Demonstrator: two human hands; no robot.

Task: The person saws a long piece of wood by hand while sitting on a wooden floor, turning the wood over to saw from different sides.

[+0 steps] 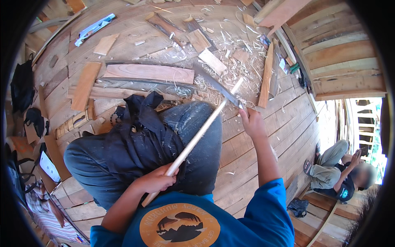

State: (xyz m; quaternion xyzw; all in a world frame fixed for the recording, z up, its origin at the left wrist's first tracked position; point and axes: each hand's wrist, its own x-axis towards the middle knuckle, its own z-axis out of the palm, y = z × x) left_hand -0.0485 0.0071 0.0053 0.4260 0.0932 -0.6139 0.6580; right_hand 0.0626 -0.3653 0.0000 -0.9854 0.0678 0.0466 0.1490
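Observation:
My left hand (pixel 158 180) is closed around the lower part of a long pale wooden stick (pixel 200 132). The stick runs slantwise over my right thigh, its far end beyond the knee. In my right hand (pixel 252 122) is the handle of a machete (pixel 220 87), gripped with the thumb along it. Its long dark blade points away and to the left, crossing the stick near the far end. Blade and stick appear to touch there. A dark cloth (pixel 142 123) lies bunched on my lap.
Curled shavings (pixel 247 53) and wood scraps litter the plank floor ahead. A wide board (pixel 148 72) lies beyond my knees, and a narrow plank (pixel 266 76) to the right. A light-blue package (pixel 94 29) lies far left. Another person (pixel 341 173) sits at the right.

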